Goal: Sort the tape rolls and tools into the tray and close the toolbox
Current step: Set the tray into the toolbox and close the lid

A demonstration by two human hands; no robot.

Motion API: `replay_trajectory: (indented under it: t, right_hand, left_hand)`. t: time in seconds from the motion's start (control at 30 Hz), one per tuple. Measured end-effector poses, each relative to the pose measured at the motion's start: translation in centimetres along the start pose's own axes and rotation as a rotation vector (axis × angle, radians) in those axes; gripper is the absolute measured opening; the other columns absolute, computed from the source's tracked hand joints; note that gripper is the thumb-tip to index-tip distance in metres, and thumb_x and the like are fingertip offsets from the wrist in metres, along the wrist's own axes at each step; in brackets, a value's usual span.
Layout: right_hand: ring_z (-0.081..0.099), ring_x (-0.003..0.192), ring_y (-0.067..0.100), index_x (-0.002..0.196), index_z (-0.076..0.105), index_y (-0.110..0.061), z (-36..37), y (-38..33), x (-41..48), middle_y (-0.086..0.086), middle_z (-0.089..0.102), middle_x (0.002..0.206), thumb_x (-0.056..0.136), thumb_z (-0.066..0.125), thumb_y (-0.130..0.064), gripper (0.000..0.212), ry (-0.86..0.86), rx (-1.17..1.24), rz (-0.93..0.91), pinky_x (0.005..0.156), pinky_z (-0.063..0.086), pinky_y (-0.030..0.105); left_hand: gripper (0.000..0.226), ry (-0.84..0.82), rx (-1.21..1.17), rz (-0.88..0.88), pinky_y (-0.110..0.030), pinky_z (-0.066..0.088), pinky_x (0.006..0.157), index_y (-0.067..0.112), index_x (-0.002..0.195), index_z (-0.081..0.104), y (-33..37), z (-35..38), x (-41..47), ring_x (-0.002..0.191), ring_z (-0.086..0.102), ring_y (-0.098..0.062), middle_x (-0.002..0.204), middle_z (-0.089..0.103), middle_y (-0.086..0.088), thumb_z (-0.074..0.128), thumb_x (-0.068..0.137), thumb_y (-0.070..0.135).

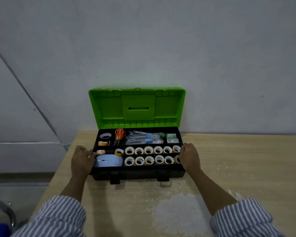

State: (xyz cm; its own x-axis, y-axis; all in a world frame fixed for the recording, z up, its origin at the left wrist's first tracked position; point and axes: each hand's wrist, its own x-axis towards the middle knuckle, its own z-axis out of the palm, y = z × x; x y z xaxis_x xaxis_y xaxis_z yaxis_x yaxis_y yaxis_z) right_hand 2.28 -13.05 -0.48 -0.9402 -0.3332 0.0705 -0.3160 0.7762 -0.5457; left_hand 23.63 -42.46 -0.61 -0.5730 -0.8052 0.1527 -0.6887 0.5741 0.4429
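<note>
In the head view, two striped sleeves sit nearest at 6 o'clock, with bare forearms reaching up over the desk. The left hand is at the 9 o'clock end of the black tray. Its fingers are curled onto the rim beside a small patterned roll. The right hand is at the 3 o'clock end, with its fingers curled over that edge.

The tray lies in the toolbox at mid-desk. The green lid stands open at 12 o'clock, close to the wall. Two rows of tape rolls stand on edge in the right compartments. The orange scissors and packaged tools lie along the far side.

Likely risks:
- I cannot tell whether the tray is fully seated. If one end sits high, the lid may jam.
- Fingertips could be nipped between the tray and the box wall as it settles.
- A jolt could tip the standing rolls.
- The packaged tools look heaped and may foul the lid.
- The front latches hang loose and could catch.
</note>
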Motion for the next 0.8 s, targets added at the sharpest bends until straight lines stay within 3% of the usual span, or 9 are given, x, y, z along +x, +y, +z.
replay_trajectory:
  t: [0.07,0.2,0.33,0.47,0.63,0.8]
  right_hand:
    - [0.056,0.100,0.039,0.119,0.055,0.007,-0.1,0.2,-0.2,0.025,0.052,0.121,0.099,0.039,-0.009,0.030,0.026,0.050,0.004,0.084,0.043,0.041]
    - [0.056,0.100,0.041,0.140,0.034,-0.006,-0.4,0.0,-0.5,0.027,0.054,0.115,0.097,0.045,-0.011,0.045,0.065,0.179,0.045,0.075,0.043,0.039]
    - [0.049,0.112,0.039,0.139,0.041,-0.012,0.3,0.4,-0.7,0.019,0.047,0.130,0.103,0.031,-0.021,0.038,-0.013,-0.105,0.052,0.089,0.041,0.044]
    - [0.046,0.118,0.036,0.142,0.038,-0.019,0.8,0.5,-0.4,0.014,0.046,0.134,0.104,0.028,-0.023,0.040,-0.046,-0.153,0.083,0.097,0.034,0.046]
    - [0.044,0.118,0.035,0.141,0.038,-0.014,0.6,0.0,0.1,0.014,0.044,0.133,0.102,0.033,-0.015,0.040,-0.076,-0.161,0.067,0.097,0.035,0.045]
    - [0.054,0.108,0.038,0.127,0.047,0.003,-0.1,-0.9,0.2,0.020,0.043,0.130,0.087,0.043,0.011,0.041,-0.118,-0.143,0.032,0.087,0.044,0.041]
  left_hand:
    - [0.021,0.020,-0.015,-0.013,-0.045,0.043,0.081,-0.005,0.102,0.071,-0.1,0.3,-0.3,0.098,0.055,-0.041,0.105,0.054,-0.027,0.062,0.089,0.008]
    - [0.020,0.089,-0.071,-0.028,-0.045,0.044,0.078,-0.006,0.101,0.071,-0.1,1.2,-1.3,0.092,0.058,-0.043,0.110,0.055,-0.026,0.059,0.091,0.007]
    - [0.026,0.128,-0.126,-0.094,-0.045,0.044,0.081,-0.003,0.110,0.069,0.3,2.0,-1.9,0.094,0.058,-0.043,0.117,0.054,-0.024,0.053,0.096,0.012]
    - [0.027,0.151,-0.158,-0.118,-0.045,0.043,0.086,-0.003,0.111,0.068,0.6,2.3,-1.7,0.098,0.058,-0.041,0.119,0.056,-0.022,0.052,0.096,0.012]
    - [0.022,0.193,-0.209,-0.098,-0.047,0.044,0.087,-0.008,0.099,0.070,0.5,2.6,-1.5,0.096,0.059,-0.041,0.115,0.058,-0.024,0.055,0.093,0.007]
    - [0.016,0.195,-0.265,-0.043,-0.045,0.044,0.085,-0.009,0.093,0.072,0.1,2.5,-1.3,0.096,0.060,-0.041,0.113,0.060,-0.025,0.059,0.089,0.001]
